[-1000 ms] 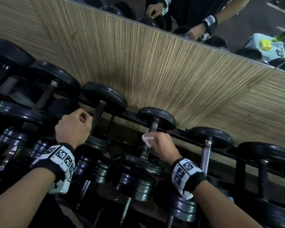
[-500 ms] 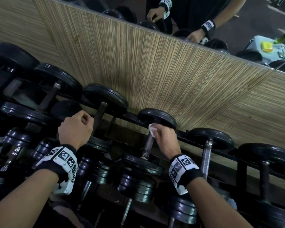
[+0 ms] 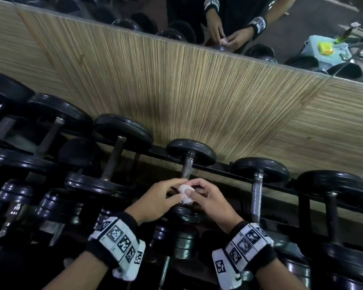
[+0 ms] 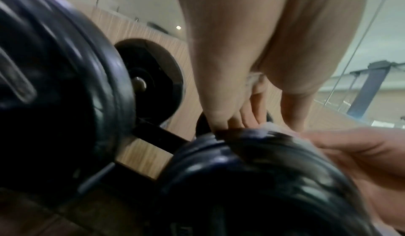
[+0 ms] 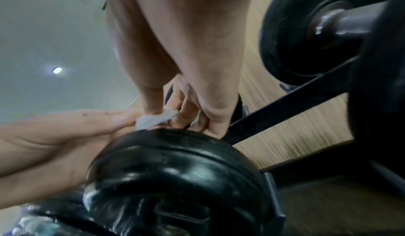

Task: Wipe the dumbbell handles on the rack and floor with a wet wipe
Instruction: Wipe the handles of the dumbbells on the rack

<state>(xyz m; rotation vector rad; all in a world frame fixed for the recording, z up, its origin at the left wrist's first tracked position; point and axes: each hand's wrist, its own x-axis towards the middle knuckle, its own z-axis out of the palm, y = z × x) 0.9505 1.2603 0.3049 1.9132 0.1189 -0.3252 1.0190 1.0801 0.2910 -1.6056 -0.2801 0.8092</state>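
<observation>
Both hands meet over the near end of one dumbbell handle on the upper row of the rack. The left hand and the right hand each pinch the same crumpled white wet wipe between thumb and fingertips, so the wipe sits between the two hands, just above the near black weight plate and touching or nearly touching the lower part of the handle. The right wrist view shows the wipe bunched small between the fingers of both hands, directly over the plate rim. This looks like a regrip or refold of the wipe, not a wiping stroke. Progress cannot be read from the metal itself: no handle shows a visible wet sheen or a clear clean-versus-dirty difference. As a judgement, the task is in its middle phase: the hands are at a mid-rack position, with several dumbbells to either side on the upper row, more on a lower row below, and any dumbbells on the floor out of sight. The neighbouring handle to the right is bare metal and free of hands. The rack is a black steel frame holding black-plated dumbbells of different sizes, with handles pointing toward the wall. Behind it runs a striped wood-grain panel, and above that a mirror that reflects the person's hands, more dumbbells and a pale table with small items. The lighting is dim, and both wrist views are blurred.
</observation>
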